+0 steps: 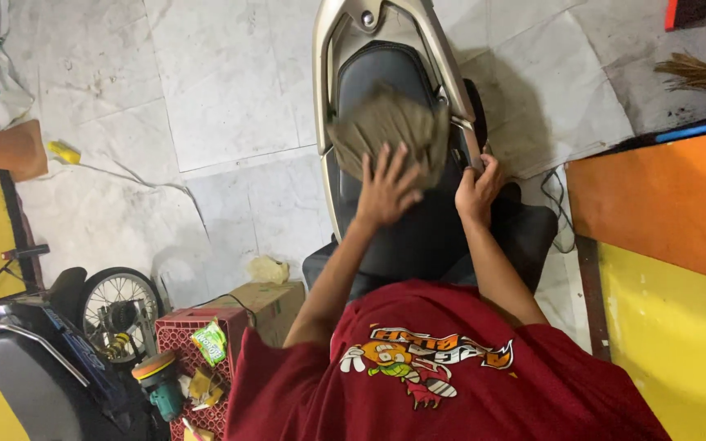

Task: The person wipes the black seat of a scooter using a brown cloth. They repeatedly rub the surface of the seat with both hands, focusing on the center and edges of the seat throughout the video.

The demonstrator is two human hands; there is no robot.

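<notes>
Left hand (386,189) flat, fingers spread, pressing the near edge of the rag (390,124) on the black seat (418,237); right hand (478,189) grips the grab rail (461,122) just right of the rag.

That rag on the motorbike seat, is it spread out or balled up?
Mostly spread out, a bit rumpled. The rag lies across the black seat, with the left hand pressing flat on its near edge, fingers splayed.
</notes>
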